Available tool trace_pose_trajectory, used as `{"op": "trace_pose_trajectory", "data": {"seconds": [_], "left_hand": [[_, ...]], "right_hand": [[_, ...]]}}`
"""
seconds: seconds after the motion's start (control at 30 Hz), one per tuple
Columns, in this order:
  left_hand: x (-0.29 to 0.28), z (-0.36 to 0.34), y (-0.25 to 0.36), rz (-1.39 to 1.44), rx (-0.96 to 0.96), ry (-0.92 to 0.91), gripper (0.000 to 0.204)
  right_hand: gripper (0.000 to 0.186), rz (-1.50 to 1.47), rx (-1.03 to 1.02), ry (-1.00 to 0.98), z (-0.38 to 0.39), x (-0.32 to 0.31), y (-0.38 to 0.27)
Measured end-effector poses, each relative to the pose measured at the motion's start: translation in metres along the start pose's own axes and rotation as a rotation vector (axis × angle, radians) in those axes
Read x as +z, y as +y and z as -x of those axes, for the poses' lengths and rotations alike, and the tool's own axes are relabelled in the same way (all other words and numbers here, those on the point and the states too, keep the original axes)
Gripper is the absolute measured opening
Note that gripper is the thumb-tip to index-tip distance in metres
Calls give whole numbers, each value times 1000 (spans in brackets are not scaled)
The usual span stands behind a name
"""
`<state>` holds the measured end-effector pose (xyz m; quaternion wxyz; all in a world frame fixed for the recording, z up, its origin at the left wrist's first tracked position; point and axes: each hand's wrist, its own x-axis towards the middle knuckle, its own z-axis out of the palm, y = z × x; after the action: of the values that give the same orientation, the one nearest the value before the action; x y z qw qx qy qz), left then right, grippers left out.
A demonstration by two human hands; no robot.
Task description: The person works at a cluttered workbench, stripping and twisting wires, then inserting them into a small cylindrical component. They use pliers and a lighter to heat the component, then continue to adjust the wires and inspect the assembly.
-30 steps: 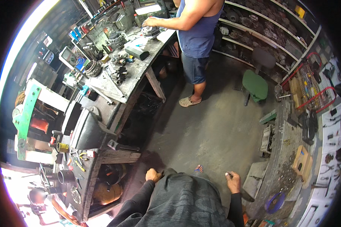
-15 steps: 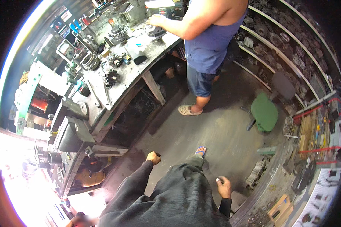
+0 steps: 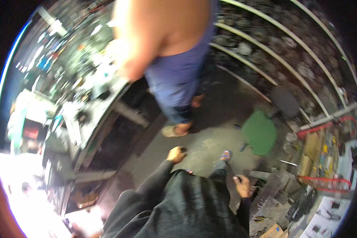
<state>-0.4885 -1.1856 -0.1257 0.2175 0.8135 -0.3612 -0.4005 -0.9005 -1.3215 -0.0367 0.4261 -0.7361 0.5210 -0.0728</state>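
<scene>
My left hand (image 3: 176, 155) is closed in front of my body, above the floor. A small dark thing (image 3: 183, 150) shows at its fingers, too blurred to name. On the other side my right hand (image 3: 242, 186) hangs with fingers loosely bent and the thumb apart; I see nothing in it. Neither hand touches the bench or the shelves. The nearest thing to my right hand is the cluttered low surface (image 3: 271, 202) at the right. Dark long sleeves cover both my forearms.
Ahead stands a person in a blue sleeveless top (image 3: 174, 75), close to the workbench (image 3: 97, 129), which is crowded with blurred parts. A green stool seat (image 3: 260, 133) and a dark seat (image 3: 285, 101) stand right of centre. Shelves (image 3: 261, 63) full of parts line the far right.
My view has moved forward and turned. The person and the green seat now appear further left, and the person looks larger. My feet have changed position; both hands keep similar poses.
</scene>
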Motion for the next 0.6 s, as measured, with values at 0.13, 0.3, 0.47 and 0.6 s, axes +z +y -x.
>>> {"op": "trace_pose_trajectory", "data": {"seconds": [0.13,0.3,0.47,0.6], "left_hand": [[23,-29,9,191,-214,-17,33],[46,-42,32,516,-237,31,30],[40,-82,103,692,-296,78,38],[3,-136,167,741,-255,109,40]], "right_hand": [[33,43,44,-91,-78,-48,-6],[31,57,-37,-217,-173,-127,-26],[33,181,-143,-253,-278,-180,-28],[35,215,-118,-222,-358,-192,-34]]}}
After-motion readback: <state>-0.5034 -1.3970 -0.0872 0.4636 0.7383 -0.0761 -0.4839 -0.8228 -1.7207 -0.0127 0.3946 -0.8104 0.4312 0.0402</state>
